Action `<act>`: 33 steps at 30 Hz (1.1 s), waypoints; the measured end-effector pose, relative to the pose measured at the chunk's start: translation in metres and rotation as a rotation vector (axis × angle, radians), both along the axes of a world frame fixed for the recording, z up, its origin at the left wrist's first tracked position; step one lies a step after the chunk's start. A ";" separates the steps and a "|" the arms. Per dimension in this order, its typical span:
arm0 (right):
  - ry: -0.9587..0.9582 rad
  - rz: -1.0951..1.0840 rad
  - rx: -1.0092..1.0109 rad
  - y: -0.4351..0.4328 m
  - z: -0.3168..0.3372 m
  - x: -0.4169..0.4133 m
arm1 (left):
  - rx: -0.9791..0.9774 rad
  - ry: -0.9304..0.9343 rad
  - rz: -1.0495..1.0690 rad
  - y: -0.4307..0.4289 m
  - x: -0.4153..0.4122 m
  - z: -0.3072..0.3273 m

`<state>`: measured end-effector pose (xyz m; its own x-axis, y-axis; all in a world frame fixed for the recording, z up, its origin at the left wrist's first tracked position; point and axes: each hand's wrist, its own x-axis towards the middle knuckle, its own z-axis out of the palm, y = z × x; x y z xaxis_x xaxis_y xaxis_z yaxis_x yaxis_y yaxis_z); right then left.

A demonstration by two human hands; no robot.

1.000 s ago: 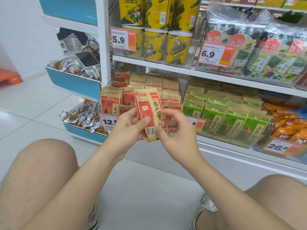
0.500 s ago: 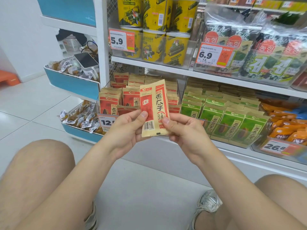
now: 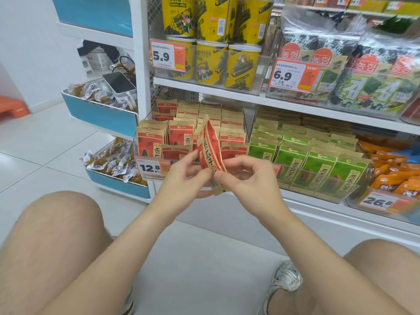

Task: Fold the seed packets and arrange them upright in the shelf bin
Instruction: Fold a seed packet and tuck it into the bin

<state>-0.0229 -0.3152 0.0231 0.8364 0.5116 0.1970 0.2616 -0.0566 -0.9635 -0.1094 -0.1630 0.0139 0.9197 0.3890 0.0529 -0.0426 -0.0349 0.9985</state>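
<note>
**Seed packet held in both hands before the shelf bin**

At far left, blue side trays hold small wrapped snacks, and a phone lies on the upper one. To their right, the clear shelf bin on the lower shelf contains rows of red packets standing upright, with a price tag reading 12.8 on its front. In front of this bin, the left hand pinches the lower edge of one red seed packet between thumb and fingers. The packet is in the air, outside the bin, bent along its length, with its top leaning left. The right hand grips the same lower end from the other side, its thumb pressed on the face. Further right, green packets stand in a neighbouring bin, followed by orange packets. Bare knees frame the foreground.
</note>
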 end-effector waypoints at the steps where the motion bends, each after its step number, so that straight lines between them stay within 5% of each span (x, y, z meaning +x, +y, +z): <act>1: 0.066 0.029 -0.003 -0.001 0.001 0.001 | 0.005 0.002 -0.010 0.000 -0.001 0.001; 6: 0.260 0.144 0.001 -0.004 0.003 0.003 | 0.188 0.014 -0.030 0.006 -0.006 0.003; 11: -0.049 0.096 -0.045 -0.001 -0.007 -0.001 | 0.245 0.013 -0.070 0.001 -0.006 -0.001; 17: -0.198 0.035 -0.146 0.004 -0.010 -0.007 | 0.364 -0.005 -0.065 -0.003 -0.006 -0.004; 27: -0.155 -0.044 -0.168 0.002 -0.009 0.000 | 0.053 0.094 -0.215 0.008 -0.003 -0.005; 30: -0.138 -0.052 -0.210 0.004 -0.013 0.002 | 0.169 0.102 -0.129 0.007 -0.003 -0.010; 33: -0.088 -0.022 -0.279 0.005 -0.013 0.006 | 0.508 0.065 -0.075 0.003 -0.005 -0.019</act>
